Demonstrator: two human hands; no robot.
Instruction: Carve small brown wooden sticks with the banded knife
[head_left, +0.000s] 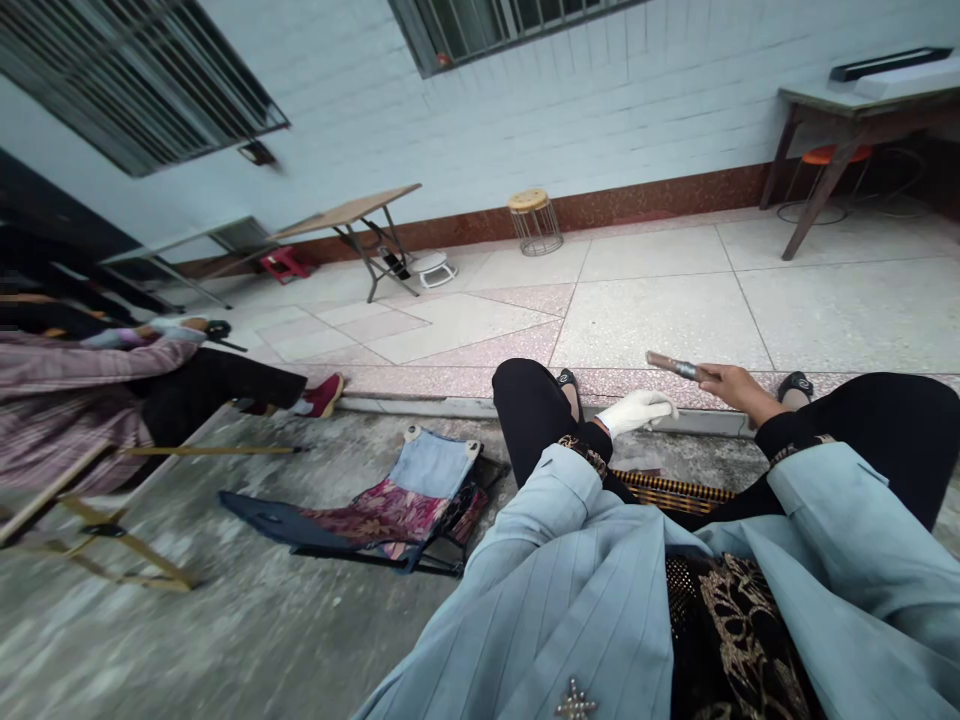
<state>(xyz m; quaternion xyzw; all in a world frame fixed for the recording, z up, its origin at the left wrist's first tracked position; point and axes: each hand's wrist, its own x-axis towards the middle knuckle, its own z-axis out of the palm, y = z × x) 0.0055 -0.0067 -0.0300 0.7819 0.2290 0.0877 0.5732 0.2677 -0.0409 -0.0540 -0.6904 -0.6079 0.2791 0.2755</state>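
My left hand (pixel 636 411) wears a white knit glove and hovers above the gap between my knees. Its fingers reach loosely to the right, slightly bent, and I see nothing in them. My bare right hand (pixel 741 388) is closed around the near end of a short rod-like tool (pixel 679 368). This tool has a brownish far end and a silvery metal middle; its exact kind is unclear. It points left and slightly away from me, apart from the gloved hand. Below my hands shows a yellow-and-black woven surface (pixel 675 492), partly hidden by my clothes.
A low folding chair (pixel 375 510) with patterned fabric stands left on the concrete. Beyond it sits another person (pixel 82 390) in plaid. A raised tiled floor edge (pixel 442 405) runs ahead. Farther back are a stool (pixel 534 220), a folding table (pixel 349 212) and a desk (pixel 847 120).
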